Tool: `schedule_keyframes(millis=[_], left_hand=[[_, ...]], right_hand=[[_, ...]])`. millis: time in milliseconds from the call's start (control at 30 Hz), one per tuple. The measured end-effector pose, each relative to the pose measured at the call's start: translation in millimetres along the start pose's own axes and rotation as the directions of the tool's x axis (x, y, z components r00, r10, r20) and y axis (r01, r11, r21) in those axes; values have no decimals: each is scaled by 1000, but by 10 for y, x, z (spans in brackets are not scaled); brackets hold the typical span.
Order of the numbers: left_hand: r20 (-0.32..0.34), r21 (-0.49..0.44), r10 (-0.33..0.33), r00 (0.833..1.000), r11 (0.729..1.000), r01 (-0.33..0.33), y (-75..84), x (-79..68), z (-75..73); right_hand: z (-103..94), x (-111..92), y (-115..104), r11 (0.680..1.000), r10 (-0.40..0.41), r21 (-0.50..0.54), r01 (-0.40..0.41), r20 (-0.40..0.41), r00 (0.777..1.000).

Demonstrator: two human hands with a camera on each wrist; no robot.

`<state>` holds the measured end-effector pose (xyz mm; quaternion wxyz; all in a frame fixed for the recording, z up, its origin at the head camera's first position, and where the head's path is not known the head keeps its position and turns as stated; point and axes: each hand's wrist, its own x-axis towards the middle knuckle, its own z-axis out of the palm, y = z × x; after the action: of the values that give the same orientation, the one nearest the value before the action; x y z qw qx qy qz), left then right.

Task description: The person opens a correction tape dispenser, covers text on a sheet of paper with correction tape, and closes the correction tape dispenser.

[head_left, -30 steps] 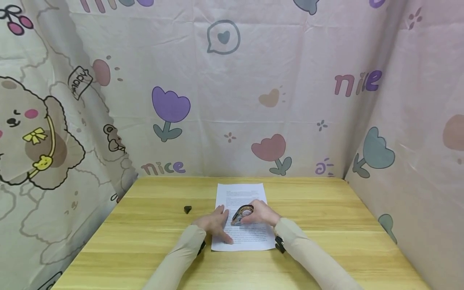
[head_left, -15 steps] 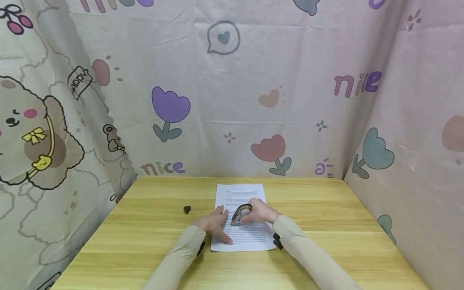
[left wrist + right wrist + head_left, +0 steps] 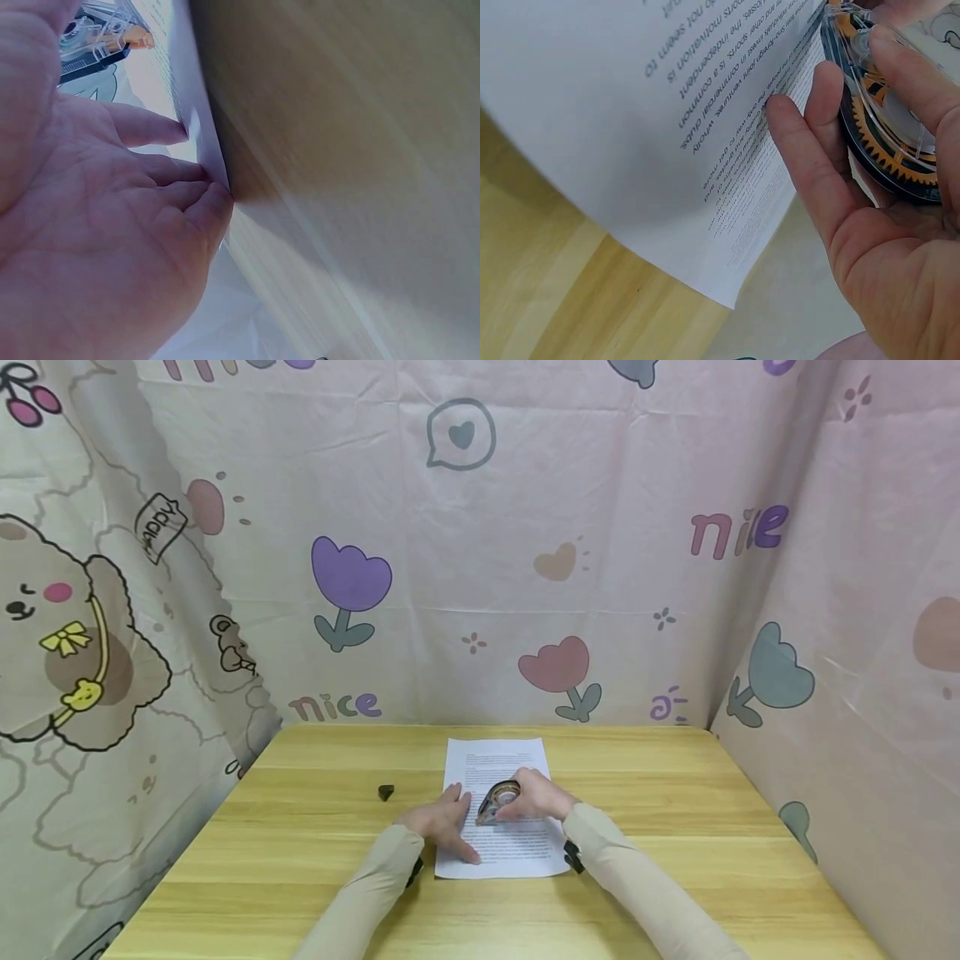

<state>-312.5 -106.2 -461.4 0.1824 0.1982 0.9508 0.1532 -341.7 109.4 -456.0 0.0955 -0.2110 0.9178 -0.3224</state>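
Note:
A printed sheet of paper [image 3: 517, 843] lies on the wooden table. My right hand [image 3: 538, 795] grips a correction tape dispenser [image 3: 489, 807], its tip down at the lines of text near the middle of the sheet. In the right wrist view, orange gears show through the clear side of the correction tape [image 3: 900, 166], and some fingertips touch the paper. My left hand [image 3: 444, 827] rests on the sheet's left edge, fingers spread and fairly straight. The left wrist view shows that hand's palm [image 3: 105, 225] and the orange tip of the correction tape [image 3: 137, 36].
A small dark cap-like piece [image 3: 386, 792] lies on the table left of the paper. The wooden table [image 3: 637, 777] extends to both sides of the sheet. A patterned curtain [image 3: 450, 527] hangs behind and along both sides.

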Motion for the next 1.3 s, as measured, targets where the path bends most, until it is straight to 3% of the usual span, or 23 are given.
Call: schedule_keyframes(millis=[1300], left_hand=[[-4, 29, 18, 1000, 999, -18, -20, 11, -3]], right_hand=[[-28, -17, 16, 999, 36, 2, -36, -2, 999]])
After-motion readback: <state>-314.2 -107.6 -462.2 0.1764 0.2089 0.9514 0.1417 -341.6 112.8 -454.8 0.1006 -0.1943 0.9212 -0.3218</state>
